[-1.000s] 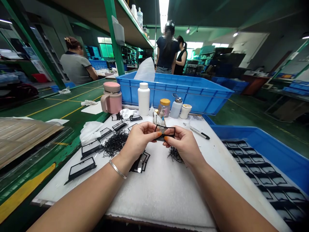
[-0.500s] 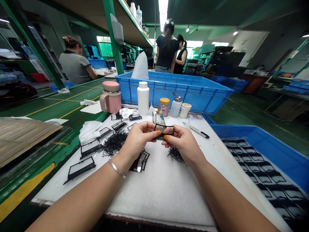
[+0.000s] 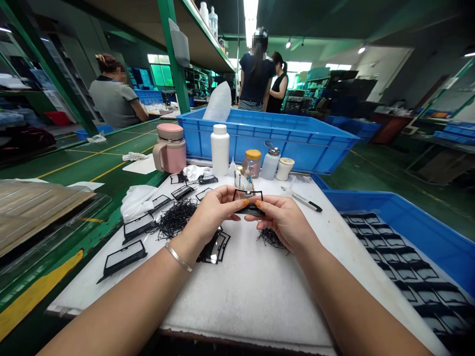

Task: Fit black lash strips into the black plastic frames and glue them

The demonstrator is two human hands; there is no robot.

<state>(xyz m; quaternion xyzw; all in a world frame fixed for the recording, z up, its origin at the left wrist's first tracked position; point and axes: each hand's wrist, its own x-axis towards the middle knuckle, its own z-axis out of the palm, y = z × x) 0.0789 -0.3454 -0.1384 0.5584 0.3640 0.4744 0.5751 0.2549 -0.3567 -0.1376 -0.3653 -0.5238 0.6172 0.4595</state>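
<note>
Both my hands hold a small black-framed clear plastic piece (image 3: 248, 202) by its ends above a white foam mat (image 3: 256, 301). My left hand (image 3: 213, 216) pinches one side, and my right hand (image 3: 282, 225) pinches the other. A heap of thin black plastic trimmings (image 3: 174, 219) lies just left of my left hand, and a smaller tuft (image 3: 270, 238) sits under my right hand. Several similar black-framed pieces lie on the mat, including one (image 3: 122, 258) near its left edge. Another (image 3: 214, 248) is partly hidden by my left wrist.
A blue crate (image 3: 408, 217) of stacked framed pieces stands at right, and another blue crate (image 3: 267, 143) stands behind a pink mug (image 3: 170, 148) and a white bottle (image 3: 219, 151). A marker pen (image 3: 306, 201) lies on the mat. A seated person (image 3: 113, 99) works at left.
My hands have drawn slightly closer together. The framed piece has shifted a little left and tilted between my fingers.
</note>
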